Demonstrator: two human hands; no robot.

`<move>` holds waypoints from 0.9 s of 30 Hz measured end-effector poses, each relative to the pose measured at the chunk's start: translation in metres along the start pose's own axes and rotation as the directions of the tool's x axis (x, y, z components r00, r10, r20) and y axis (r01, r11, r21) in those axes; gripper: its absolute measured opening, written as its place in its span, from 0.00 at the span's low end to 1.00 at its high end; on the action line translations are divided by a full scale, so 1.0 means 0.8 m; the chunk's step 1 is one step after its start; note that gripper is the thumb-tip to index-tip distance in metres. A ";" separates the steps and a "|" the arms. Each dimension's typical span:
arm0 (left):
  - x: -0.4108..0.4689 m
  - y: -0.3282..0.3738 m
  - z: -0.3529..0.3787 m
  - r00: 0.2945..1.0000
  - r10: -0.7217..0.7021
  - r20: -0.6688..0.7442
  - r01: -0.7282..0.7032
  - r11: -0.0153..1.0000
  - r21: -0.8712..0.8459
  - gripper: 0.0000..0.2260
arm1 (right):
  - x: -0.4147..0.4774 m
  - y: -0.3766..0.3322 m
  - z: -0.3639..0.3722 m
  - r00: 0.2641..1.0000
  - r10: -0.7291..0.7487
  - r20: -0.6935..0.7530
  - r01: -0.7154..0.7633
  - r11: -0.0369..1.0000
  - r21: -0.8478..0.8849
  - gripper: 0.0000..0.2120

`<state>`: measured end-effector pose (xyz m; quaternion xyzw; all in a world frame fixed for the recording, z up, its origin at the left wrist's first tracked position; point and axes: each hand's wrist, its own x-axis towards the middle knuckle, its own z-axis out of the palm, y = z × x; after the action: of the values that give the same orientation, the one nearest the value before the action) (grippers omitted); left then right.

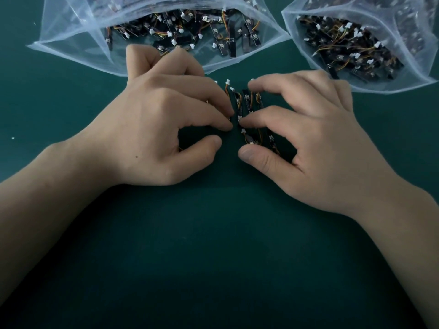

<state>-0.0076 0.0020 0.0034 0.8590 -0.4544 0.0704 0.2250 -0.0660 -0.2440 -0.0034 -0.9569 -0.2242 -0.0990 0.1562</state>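
Several small black circuit strips point(247, 103) with orange wires and white connectors lie in a loose pile on the green mat point(213, 245), between my two hands. My left hand point(161, 124) lies over the left part of the pile with its fingers curled down, fingertips touching the strips; what is under the palm is hidden. My right hand point(306, 138) arches over the right part of the pile. Its fingertips press down on strips and its thumb lies just below one strip point(250, 140). I cannot tell whether either hand grips a strip.
Two clear plastic zip bags lie open at the back. The left bag point(71, 39) and the right bag point(403, 74) each hold many more of the same black strips with wires. The left bag's mouth is right behind my left hand.
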 end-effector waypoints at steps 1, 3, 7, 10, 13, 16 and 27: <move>0.000 0.000 0.000 1.000 0.000 0.004 0.000 1.000 -0.007 0.12 | 0.000 0.000 0.000 1.000 -0.002 0.000 0.002 1.000 0.004 0.21; 0.000 0.000 -0.001 1.000 0.002 -0.003 -0.002 1.000 -0.018 0.12 | 0.000 0.001 -0.001 1.000 0.003 -0.012 -0.002 1.000 0.025 0.20; 0.000 -0.002 -0.003 0.996 -0.045 -0.082 0.036 0.994 -0.104 0.11 | 0.000 0.010 -0.006 0.996 0.070 -0.047 -0.061 0.983 0.172 0.14; 0.001 -0.004 -0.004 0.989 -0.108 -0.104 0.088 0.980 -0.178 0.09 | 0.000 0.019 -0.008 0.991 0.131 -0.022 -0.120 0.952 0.281 0.11; 0.001 -0.006 -0.005 0.988 -0.109 -0.111 0.087 0.978 -0.190 0.05 | -0.001 0.028 -0.015 0.993 0.118 0.017 -0.116 0.930 0.348 0.07; 0.002 -0.010 -0.008 0.991 -0.093 -0.096 0.071 0.975 -0.213 0.07 | -0.002 0.031 -0.021 0.998 0.022 0.064 -0.043 0.932 0.360 0.07; 0.003 -0.010 -0.006 0.992 -0.093 -0.083 0.074 0.975 -0.212 0.08 | -0.001 0.018 -0.013 0.991 -0.079 0.110 0.042 0.953 0.300 0.12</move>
<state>0.0006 0.0065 0.0057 0.8449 -0.4119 0.0527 0.3372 -0.0611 -0.2600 0.0022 -0.9195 -0.2747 -0.0108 0.2811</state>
